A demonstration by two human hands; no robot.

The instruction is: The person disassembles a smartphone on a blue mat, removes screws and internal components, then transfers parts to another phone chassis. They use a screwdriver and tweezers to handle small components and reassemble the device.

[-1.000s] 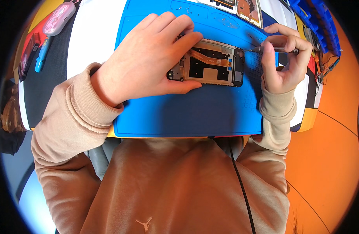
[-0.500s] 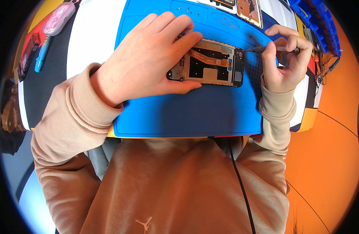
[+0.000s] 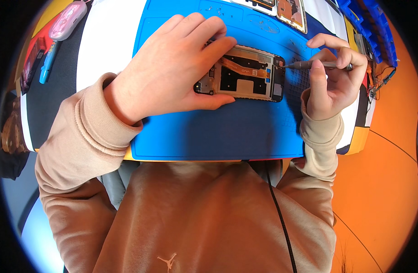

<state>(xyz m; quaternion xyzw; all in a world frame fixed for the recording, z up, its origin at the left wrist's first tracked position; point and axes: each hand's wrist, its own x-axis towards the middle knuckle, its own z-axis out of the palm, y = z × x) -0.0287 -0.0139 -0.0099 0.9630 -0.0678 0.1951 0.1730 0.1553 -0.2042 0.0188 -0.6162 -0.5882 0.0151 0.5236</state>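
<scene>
The opened phone (image 3: 243, 75) lay partly inside the curled left hand (image 3: 176, 66); the right hand (image 3: 337, 86) pinched a slim tool (image 3: 302, 65).

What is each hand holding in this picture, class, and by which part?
The left hand holds the opened phone by its long edges, near its left end; the right hand holds the slim grey tool by its rear part.

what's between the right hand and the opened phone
The head view shows a slim grey tool, held by the right hand, above the blue mat; whether its tip touches the opened phone is unclear.
</scene>
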